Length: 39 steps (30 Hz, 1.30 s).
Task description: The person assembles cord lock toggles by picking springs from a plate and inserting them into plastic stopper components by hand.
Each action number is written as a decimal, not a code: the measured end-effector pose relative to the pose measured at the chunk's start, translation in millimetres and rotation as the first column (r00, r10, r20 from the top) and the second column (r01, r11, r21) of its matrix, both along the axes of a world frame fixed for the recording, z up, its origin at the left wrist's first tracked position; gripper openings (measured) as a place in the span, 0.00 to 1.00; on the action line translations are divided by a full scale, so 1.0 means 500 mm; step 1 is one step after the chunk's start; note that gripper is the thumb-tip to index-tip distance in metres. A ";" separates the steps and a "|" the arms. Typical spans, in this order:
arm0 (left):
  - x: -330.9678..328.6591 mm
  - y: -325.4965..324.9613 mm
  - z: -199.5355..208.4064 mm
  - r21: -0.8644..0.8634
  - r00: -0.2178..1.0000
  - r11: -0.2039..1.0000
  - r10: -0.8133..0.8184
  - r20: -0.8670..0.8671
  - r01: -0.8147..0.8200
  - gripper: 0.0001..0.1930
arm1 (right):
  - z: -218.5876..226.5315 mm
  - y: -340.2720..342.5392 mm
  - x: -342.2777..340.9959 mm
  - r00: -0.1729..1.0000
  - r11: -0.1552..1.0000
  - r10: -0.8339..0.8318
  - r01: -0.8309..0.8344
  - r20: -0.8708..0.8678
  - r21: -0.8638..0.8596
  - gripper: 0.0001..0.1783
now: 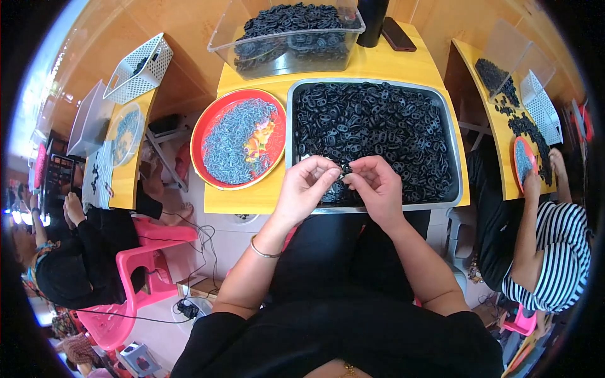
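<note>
My left hand (310, 190) and my right hand (379, 189) meet over the near edge of a metal tray (457, 164). Thumbs and fingertips of both are pinched around a small black piece (345, 169), mostly covered by the fingers; whether a metal bit is held with it I cannot make out. Heaped in the tray are many flat black pieces (378, 120) with paired holes. Left of it, a round red plate (275, 112) with a flower print carries a pile of thin silvery metal bits (228, 142).
A clear plastic bin (296, 60) of black pieces stands at the back of the yellow table (246, 200), beside a black cylinder (372, 22) and a phone (398, 34). People sit at side tables, left and right. A pink chair (135, 264) and cables (205, 242) are at lower left.
</note>
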<state>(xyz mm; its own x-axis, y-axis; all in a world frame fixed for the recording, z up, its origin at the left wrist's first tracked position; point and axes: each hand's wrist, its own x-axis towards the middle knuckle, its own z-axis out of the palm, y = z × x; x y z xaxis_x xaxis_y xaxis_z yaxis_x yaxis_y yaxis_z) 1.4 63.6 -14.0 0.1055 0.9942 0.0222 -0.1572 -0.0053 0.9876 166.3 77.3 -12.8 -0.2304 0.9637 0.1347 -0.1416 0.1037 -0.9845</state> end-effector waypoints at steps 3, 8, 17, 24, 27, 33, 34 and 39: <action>-0.003 0.002 -0.006 0.026 1.000 1.000 -0.013 -0.023 0.014 0.03 | -0.001 0.000 0.000 1.000 1.000 0.002 -0.002 0.007 0.018 0.09; 0.000 0.002 -0.012 0.034 1.000 0.999 -0.017 0.012 0.017 0.03 | 0.000 0.000 0.001 1.000 1.000 0.010 -0.010 0.017 -0.007 0.09; -0.001 0.004 0.001 0.120 0.993 0.993 0.039 -0.115 -0.025 0.04 | 0.001 -0.001 -0.004 0.997 0.997 -0.024 0.018 0.074 0.078 0.09; -0.014 0.012 0.012 0.490 0.568 0.839 0.290 -0.770 0.236 0.09 | 0.004 -0.001 -0.007 0.990 0.981 -0.107 0.090 0.091 0.173 0.09; -0.013 0.009 0.012 0.432 0.472 0.854 0.265 -0.841 0.290 0.09 | 0.003 -0.001 -0.006 0.990 0.979 -0.104 0.085 0.096 0.186 0.09; -0.014 0.010 0.006 0.349 0.409 0.888 0.211 -0.888 0.300 0.09 | 0.001 0.000 -0.005 0.991 0.979 -0.105 0.088 0.086 0.182 0.08; -0.012 0.010 0.008 0.350 0.409 0.887 0.211 -0.888 0.302 0.09 | -0.002 0.001 -0.004 0.991 0.979 -0.107 0.090 0.085 0.183 0.08; 0.005 0.006 0.021 0.460 0.423 0.865 0.346 -0.837 0.202 0.11 | -0.010 0.003 -0.004 0.992 0.978 -0.108 0.094 0.070 0.186 0.08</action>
